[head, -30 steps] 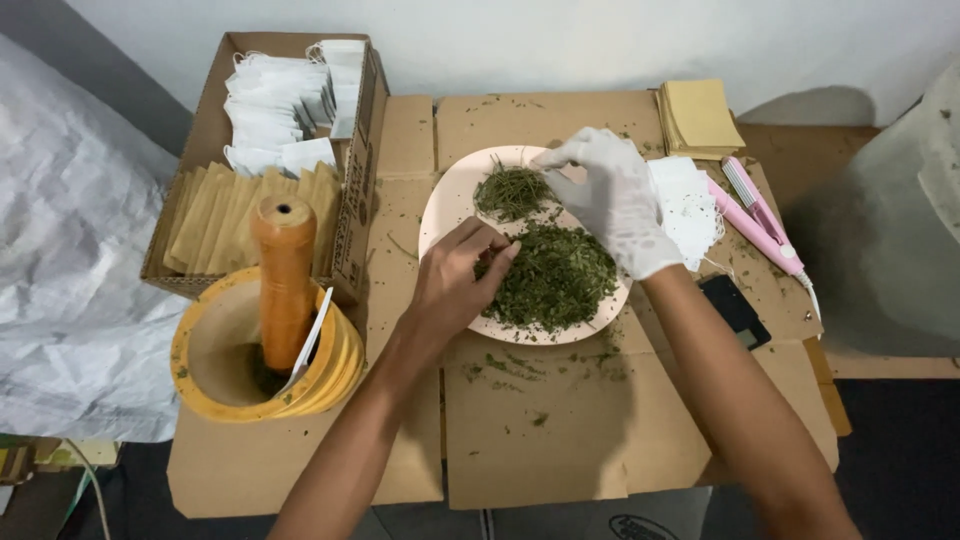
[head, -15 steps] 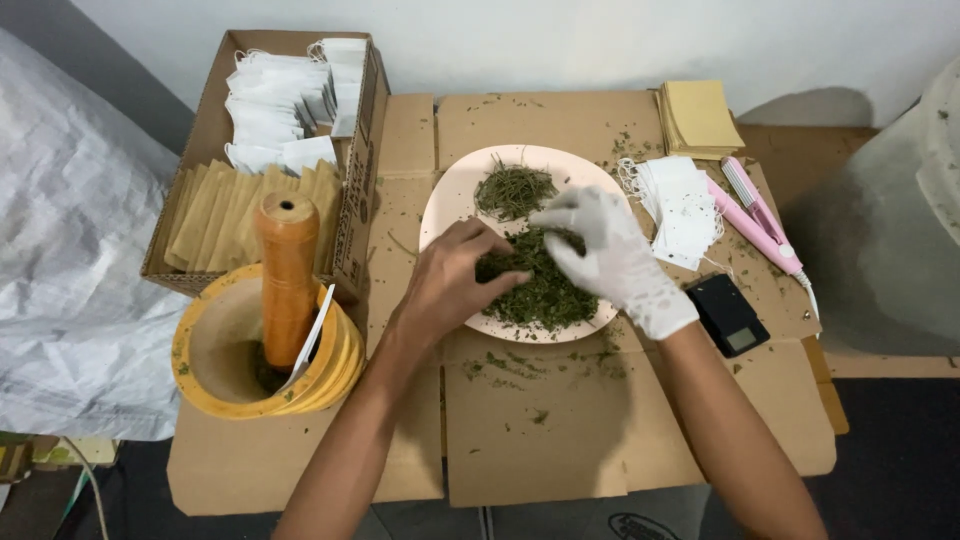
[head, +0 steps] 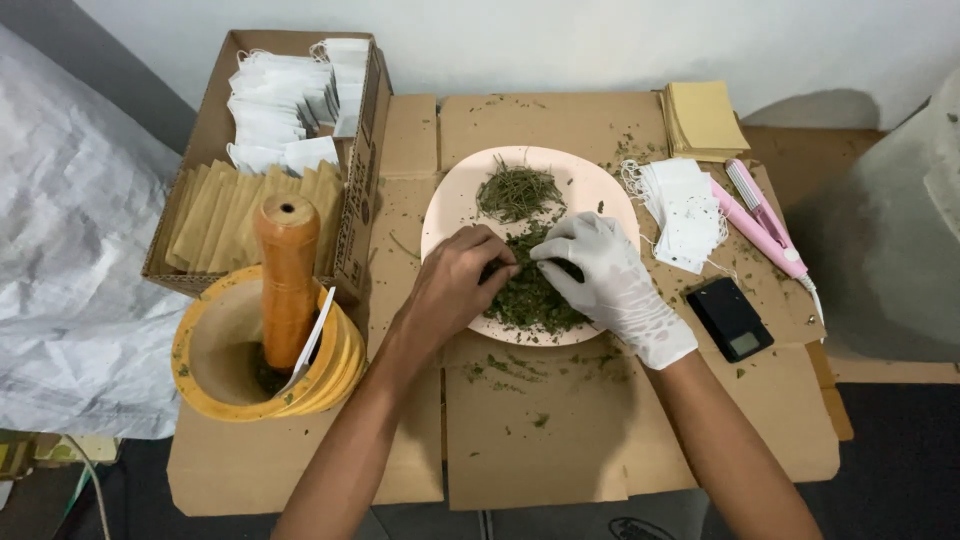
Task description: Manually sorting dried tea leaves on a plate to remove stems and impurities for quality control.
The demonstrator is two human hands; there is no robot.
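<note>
Pinching dried herbs [head: 535, 300] on a plate [head: 450, 215]: left hand [head: 455, 290], gloved right hand [head: 605, 285].

An open brown cardboard box [head: 362, 150] stands at the back left, holding white sachets [head: 285, 105] and tan envelopes [head: 235, 215]. A small black scale [head: 730, 318] (grey screen) lies on the right.

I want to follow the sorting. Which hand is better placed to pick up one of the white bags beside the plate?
Probably the right hand: gloved, it rests at the plate side nearest the white bags. The left hand lies farther away.
</note>
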